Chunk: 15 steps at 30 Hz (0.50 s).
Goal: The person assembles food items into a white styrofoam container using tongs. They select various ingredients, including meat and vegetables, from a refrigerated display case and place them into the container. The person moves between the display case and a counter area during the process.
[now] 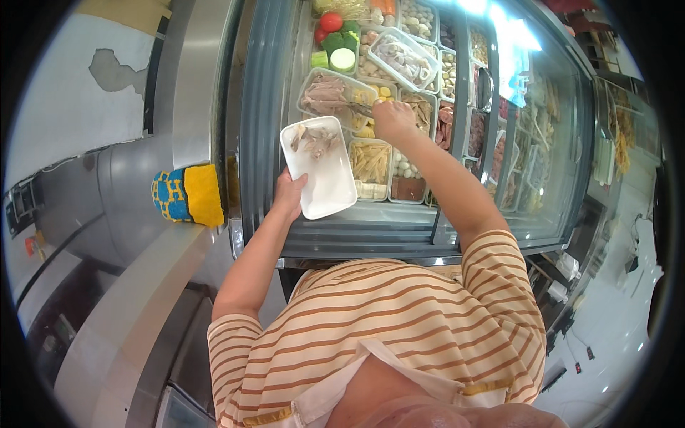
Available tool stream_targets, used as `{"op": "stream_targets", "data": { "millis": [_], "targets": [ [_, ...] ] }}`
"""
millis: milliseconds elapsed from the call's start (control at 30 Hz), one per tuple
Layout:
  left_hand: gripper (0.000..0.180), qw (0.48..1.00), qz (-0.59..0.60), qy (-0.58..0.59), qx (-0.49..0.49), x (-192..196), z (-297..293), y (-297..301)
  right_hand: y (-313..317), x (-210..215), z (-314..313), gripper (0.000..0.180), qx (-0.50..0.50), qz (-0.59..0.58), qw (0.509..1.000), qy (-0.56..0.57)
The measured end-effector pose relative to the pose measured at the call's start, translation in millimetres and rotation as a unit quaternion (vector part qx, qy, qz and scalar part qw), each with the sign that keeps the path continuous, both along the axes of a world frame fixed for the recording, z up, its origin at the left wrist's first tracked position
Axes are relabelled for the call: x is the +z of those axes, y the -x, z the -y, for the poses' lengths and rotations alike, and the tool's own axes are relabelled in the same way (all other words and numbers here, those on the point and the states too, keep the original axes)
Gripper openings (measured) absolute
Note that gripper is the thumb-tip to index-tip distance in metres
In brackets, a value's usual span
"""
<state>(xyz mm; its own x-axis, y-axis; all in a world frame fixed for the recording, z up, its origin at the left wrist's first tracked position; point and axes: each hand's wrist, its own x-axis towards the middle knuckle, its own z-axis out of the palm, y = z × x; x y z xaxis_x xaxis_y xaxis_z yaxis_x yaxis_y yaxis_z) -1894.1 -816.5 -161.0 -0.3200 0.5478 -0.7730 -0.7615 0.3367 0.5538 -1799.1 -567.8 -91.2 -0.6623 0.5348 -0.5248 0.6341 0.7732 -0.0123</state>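
Note:
My left hand (pixel 290 192) grips the lower left edge of a white rectangular tray (pixel 330 187), its thumb over the rim. A few pale, greyish pieces of food (pixel 316 140) lie at the tray's far end. My right hand (pixel 394 120) is closed around metal tongs (pixel 362 109), which point left toward a clear container of pale pinkish meat strips (pixel 325 93). The tongs' tips are hard to make out against the meat. Just right of the tray is a container of yellowish sticks (pixel 370 161).
The open chilled display case (pixel 267 143) holds several food containers, including broccoli (pixel 332 43) with tomatoes and a tilted tub of pale pieces (pixel 404 58). Sliding glass (pixel 542 171) covers its right side. A blue and yellow cloth (pixel 202 195) rests on the steel counter (pixel 196 100) at left.

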Motion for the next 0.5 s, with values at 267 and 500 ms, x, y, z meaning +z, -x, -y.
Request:
{"op": "stream_targets", "data": {
  "millis": [267,500],
  "targets": [
    [0.035,1.000,-0.006,-0.023,-0.002,-15,-40,-1,-15,84,1,0.019,0.027,0.000,0.999,-0.033],
    [0.035,0.997,0.006,-0.078,0.015,-46,-69,-9,-5,66,31,0.020,0.044,0.011,0.999,-0.003]
  ]
}}
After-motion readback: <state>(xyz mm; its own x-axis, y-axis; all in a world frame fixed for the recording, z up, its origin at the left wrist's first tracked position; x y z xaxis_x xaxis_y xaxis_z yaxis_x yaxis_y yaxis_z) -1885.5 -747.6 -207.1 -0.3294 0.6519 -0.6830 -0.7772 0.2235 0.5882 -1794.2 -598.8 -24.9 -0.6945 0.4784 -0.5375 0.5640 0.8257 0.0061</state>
